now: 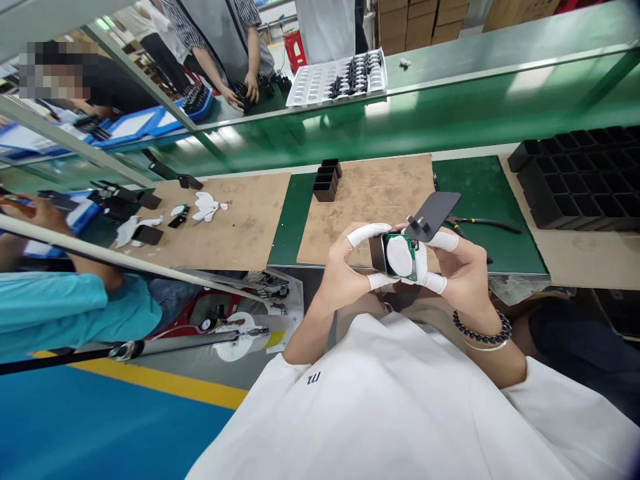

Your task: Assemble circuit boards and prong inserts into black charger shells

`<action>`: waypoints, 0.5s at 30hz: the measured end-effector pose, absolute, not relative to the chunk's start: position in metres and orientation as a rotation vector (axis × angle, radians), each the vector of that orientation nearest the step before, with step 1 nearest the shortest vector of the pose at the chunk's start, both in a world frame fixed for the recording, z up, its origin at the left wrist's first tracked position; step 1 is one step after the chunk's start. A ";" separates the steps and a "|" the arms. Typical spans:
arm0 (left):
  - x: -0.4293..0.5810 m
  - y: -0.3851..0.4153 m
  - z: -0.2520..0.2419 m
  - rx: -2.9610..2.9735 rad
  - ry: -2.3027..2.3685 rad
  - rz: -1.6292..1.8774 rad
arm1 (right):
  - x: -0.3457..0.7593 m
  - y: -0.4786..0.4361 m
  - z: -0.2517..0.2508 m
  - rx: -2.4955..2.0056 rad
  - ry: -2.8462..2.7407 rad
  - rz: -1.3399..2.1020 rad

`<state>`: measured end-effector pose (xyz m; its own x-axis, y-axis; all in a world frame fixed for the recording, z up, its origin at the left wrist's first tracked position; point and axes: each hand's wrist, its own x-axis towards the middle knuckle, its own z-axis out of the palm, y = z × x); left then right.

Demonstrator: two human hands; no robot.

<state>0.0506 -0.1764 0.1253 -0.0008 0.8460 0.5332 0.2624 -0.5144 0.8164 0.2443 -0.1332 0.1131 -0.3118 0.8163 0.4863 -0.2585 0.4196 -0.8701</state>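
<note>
My left hand [347, 270], with white finger covers on thumb and finger, is closed around a small black plastic case [379, 253]. My right hand [465, 270] wears the same covers and pinches a green circuit board [415, 257] at the case's open side. A white round pad [399, 256] lies against the board. Above the right fingers tilts a black cover plate [436, 215] with short prongs, seemingly joined to the board. How far the board sits inside the case cannot be told.
Several empty black cases [327, 180] stand on the brown cardboard [377, 200]. More stacked black cases [580, 180] are at right, near pliers [487, 223]. A white tray [305, 85] of black parts lies across the green conveyor [480, 100]. Co-workers sit left and opposite.
</note>
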 end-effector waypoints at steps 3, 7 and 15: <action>0.051 -0.176 0.124 1.788 1.100 1.546 | 0.244 -0.133 0.112 -0.503 -1.548 1.160; 0.052 -0.175 0.123 1.804 1.075 1.563 | 0.245 -0.132 0.108 -0.530 -1.574 1.134; 0.049 -0.175 0.122 1.811 1.061 1.566 | 0.247 -0.137 0.105 -0.565 -1.646 1.024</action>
